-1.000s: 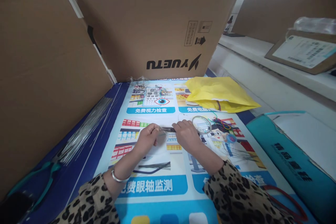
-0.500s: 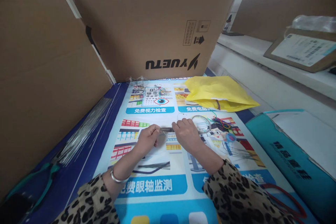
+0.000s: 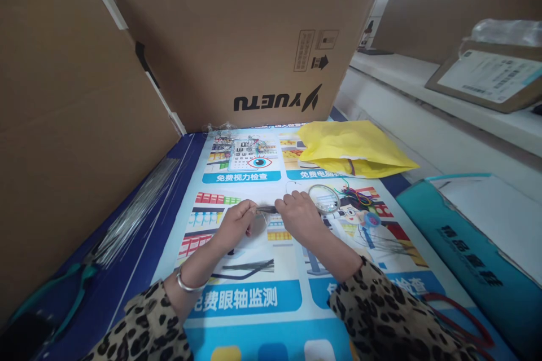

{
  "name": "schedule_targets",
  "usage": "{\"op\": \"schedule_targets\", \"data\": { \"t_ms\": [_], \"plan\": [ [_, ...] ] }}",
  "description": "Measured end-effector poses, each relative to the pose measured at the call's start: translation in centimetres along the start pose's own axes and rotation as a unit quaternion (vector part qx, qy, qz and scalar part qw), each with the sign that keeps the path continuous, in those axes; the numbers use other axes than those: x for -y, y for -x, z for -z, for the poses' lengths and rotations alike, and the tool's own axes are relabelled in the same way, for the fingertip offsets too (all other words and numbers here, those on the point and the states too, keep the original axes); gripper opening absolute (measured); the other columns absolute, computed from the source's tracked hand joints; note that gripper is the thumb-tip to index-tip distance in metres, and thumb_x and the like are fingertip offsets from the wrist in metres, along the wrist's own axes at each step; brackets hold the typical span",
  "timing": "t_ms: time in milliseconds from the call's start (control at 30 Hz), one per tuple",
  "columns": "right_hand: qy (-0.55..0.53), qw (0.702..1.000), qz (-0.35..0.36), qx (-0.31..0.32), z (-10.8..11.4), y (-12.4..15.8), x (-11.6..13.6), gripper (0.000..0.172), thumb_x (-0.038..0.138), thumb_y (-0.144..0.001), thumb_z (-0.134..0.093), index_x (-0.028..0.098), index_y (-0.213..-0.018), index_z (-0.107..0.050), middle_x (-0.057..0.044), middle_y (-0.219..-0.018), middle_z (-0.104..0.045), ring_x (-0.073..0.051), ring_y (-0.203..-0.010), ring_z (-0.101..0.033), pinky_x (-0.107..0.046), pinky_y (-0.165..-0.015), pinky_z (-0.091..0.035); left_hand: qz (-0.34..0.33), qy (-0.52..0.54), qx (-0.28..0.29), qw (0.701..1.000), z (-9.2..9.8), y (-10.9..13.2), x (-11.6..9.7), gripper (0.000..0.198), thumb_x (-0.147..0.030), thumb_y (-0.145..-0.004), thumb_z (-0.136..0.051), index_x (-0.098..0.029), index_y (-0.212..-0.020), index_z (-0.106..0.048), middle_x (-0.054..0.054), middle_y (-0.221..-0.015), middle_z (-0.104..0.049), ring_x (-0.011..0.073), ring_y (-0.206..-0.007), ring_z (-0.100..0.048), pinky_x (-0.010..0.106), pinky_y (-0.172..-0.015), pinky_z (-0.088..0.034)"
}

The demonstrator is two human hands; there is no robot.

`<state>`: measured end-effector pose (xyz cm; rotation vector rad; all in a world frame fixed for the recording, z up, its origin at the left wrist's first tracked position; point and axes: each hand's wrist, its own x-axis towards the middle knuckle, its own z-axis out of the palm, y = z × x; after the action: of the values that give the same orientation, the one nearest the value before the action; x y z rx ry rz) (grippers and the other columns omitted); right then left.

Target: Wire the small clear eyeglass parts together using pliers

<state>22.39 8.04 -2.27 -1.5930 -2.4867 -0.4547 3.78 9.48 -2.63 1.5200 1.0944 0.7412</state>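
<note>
While the left hand (image 3: pixel 235 225) is pinching a thin wire loop (image 3: pixel 266 219) between thumb and forefinger, the right hand (image 3: pixel 300 217) is clenching its fingers around a slim dark tool (image 3: pixel 267 210), whose tip is meeting the left fingertips; whether it is gripping the wire is too small to tell. The loop is hanging just below the tool, above the middle of the printed sheet (image 3: pixel 254 333). Just beyond the right hand, a round clear dish (image 3: pixel 339 201) is holding small bright pieces, and a bunch of coloured cords (image 3: pixel 358 196) is lying beside it toward the sheet's right edge. Farther off, a yellow bag (image 3: pixel 358 146) is resting across the far right corner, while a fine tangle (image 3: pixel 254 146) is lying near the far edge. Outside the sheet's left edge, a bundle of silvery wires (image 3: pixel 131 217) is stretching toward teal-handled pliers (image 3: pixel 78 287). Along the right edge, a teal box (image 3: pixel 457 231) is lying, with a red loop-shaped handle (image 3: pixel 459 316) showing near it. Beyond the far edge, a cardboard panel (image 3: pixel 241 34) is standing upright, another (image 3: pixel 63 96) flanking the left side.
</note>
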Motion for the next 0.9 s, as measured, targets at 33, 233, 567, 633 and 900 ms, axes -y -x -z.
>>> {"op": "schedule_targets", "data": {
  "t_ms": [33,233,567,633,900],
  "plan": [
    [-0.003,1.0,0.0,0.003,-0.1,0.0,0.0,0.014,0.006,-0.076,-0.045,0.017,-0.077,-0.054,-0.005,-0.069,-0.055,-0.019,-0.071,-0.045,-0.032,-0.064,-0.021,-0.002,-0.003,0.003,1.0,0.0,0.0,0.0,0.019,-0.033,-0.082,-0.039,-0.019,-0.073,-0.048,-0.007,-0.047,-0.045,0.0075,-0.042,-0.042,0.019,-0.046,-0.037],
    [-0.017,1.0,0.001,0.024,-0.5,0.1,-0.1,0.014,0.006,-0.075,-0.045,0.017,-0.077,-0.054,-0.005,-0.069,-0.057,-0.018,-0.07,-0.046,-0.031,-0.062,-0.022,0.005,-0.014,0.001,1.0,0.0,0.0,0.1,0.019,-0.033,-0.082,-0.04,-0.018,-0.073,-0.05,-0.007,-0.045,-0.045,0.0074,-0.04,-0.042,0.019,-0.045,-0.036],
    [-0.033,0.999,-0.003,0.042,-0.6,0.1,-0.1,0.013,0.008,-0.076,-0.044,0.016,-0.078,-0.054,-0.006,-0.071,-0.058,-0.019,-0.071,-0.049,-0.031,-0.061,-0.024,0.016,-0.015,0.0,1.0,0.0,0.1,0.0,0.02,-0.034,-0.081,-0.042,-0.018,-0.073,-0.05,-0.007,-0.043,-0.045,0.0077,-0.039,-0.043,0.019,-0.044,-0.037],
    [-0.036,0.998,-0.008,0.043,-0.6,0.2,0.0,0.013,0.008,-0.076,-0.044,0.016,-0.078,-0.054,-0.006,-0.071,-0.058,-0.019,-0.072,-0.05,-0.03,-0.061,-0.025,0.017,-0.012,-0.002,1.0,0.0,0.1,-0.3,0.02,-0.035,-0.08,-0.042,-0.018,-0.073,-0.051,-0.007,-0.043,-0.044,0.0079,-0.039,-0.043,0.019,-0.044,-0.037],
    [-0.099,0.99,-0.062,0.086,-0.2,0.0,0.4,0.012,0.016,-0.08,-0.045,0.019,-0.079,-0.057,-0.004,-0.074,-0.061,-0.016,-0.072,-0.052,-0.026,-0.057,-0.027,-0.013,0.013,-0.015,1.0,-0.1,0.3,-1.1,0.018,-0.034,-0.081,-0.044,-0.018,-0.076,-0.051,-0.006,-0.049,-0.046,0.0084,-0.045,-0.044,0.02,-0.048,-0.04]
  ]
}}
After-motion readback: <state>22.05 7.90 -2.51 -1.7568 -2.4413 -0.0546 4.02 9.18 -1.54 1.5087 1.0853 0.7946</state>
